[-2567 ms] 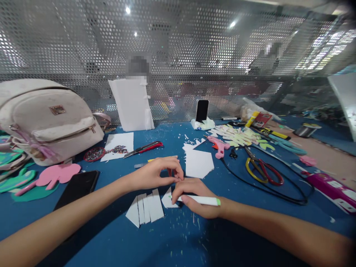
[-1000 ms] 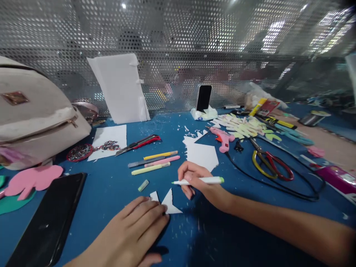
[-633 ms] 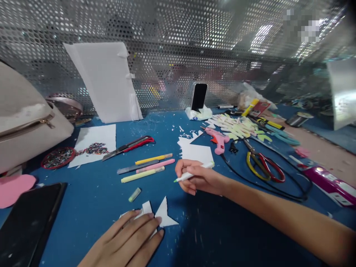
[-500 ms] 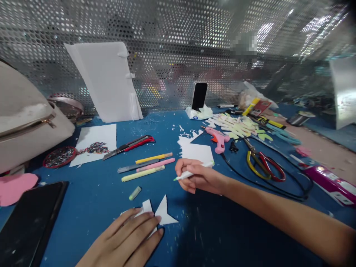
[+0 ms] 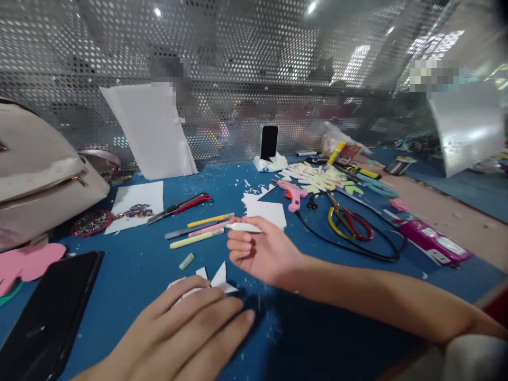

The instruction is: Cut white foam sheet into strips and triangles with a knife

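My right hand (image 5: 264, 248) is closed around a slim white marker pen (image 5: 245, 227), held above the table just right of a row of pens. The pen points left; its ends are partly covered by the fingers. With fingers stretched out, my left hand (image 5: 190, 328) lies over white paper cutouts (image 5: 223, 278). Pointed paper corners stick out past the fingers, and the rest is hidden beneath them. Just beyond lies a pale green pen cap (image 5: 187, 261). Yellow, grey, pink and pale yellow pens, the nearest being a pale yellow pen (image 5: 196, 238), lie farther back.
A red utility knife (image 5: 186, 205) lies behind the pens. A pink glue gun (image 5: 292, 194), pliers (image 5: 349, 219) and a looping black cord (image 5: 317, 231) occupy the right. At left are a black phone (image 5: 55, 312) and white bag (image 5: 43, 180). A perforated metal panel (image 5: 222, 95) stands behind.
My right hand has turned and risen slightly, so the pen's green tip no longer shows. My left hand has shifted right over the cutouts, covering more. The camera view has moved too.
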Tool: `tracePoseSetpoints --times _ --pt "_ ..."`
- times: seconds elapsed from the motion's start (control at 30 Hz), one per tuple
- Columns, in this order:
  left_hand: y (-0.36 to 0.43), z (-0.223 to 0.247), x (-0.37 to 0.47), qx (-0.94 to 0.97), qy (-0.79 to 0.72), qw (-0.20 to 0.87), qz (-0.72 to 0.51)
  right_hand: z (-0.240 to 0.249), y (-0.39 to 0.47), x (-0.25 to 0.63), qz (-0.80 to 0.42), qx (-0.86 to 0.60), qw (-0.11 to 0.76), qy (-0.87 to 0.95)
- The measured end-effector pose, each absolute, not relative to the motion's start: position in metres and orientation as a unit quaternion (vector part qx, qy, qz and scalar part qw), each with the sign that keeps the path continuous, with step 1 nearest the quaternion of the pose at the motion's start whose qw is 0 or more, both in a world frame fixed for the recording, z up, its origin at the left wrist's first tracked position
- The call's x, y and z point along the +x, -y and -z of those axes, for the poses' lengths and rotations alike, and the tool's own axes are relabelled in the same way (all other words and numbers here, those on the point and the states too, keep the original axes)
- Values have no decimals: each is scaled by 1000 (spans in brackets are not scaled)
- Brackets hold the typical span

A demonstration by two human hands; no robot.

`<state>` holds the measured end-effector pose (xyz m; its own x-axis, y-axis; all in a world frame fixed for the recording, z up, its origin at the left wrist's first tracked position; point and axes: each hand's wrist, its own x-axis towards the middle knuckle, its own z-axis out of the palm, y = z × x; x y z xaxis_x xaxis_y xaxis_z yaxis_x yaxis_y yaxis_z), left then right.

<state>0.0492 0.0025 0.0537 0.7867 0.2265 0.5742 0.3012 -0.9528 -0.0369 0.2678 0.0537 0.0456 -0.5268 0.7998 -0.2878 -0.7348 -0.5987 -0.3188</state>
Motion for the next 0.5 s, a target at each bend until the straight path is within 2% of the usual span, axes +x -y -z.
tracePoseSetpoints --times 0.2,0.3,0.43,0.5 --pt "9 -79 81 -957 -20 223 184 -53 -29 218 -929 -145 328 93" --pt "12 -64 83 -955 -17 218 202 -54 -23 206 -946 -91 290 115" --pt "22 -41 70 -948 -31 243 204 -62 -13 203 -942 -76 315 90" --pt "22 -39 63 -943 78 199 253 -64 -8 203 -940 -91 319 81"
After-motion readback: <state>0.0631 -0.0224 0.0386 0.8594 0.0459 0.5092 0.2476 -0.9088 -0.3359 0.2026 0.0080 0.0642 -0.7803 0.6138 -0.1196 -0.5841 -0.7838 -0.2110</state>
